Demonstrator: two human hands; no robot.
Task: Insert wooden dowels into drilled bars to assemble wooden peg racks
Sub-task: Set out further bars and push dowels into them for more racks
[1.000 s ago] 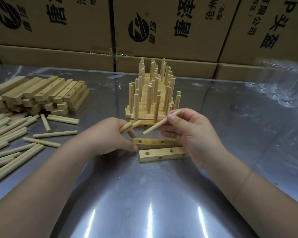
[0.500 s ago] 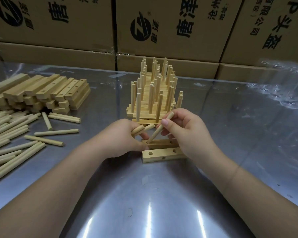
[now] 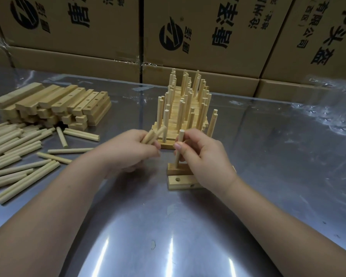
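Head-worn wide-angle view, forward and down, close over the table [image 3: 268, 176].

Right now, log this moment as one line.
step: dowel insertion | right hand pinches upright dowel, tip at rear drilled bar left hole | left hand holds spare dowels | front drilled bar: visible hole empty

Pale cream round wooden dowels [image 3: 18, 156] are pictured with light honey-tan drilled wooden bars [image 3: 68, 104], whose holes are seen as dark dots. The same cream and tan tones are repeated in the stacked wooden peg racks [image 3: 184, 116]. Brown cardboard boxes [image 3: 116, 37] are printed with black characters and a round black logo. The grey polished metal table [image 3: 288, 156] is streaked with white glare.
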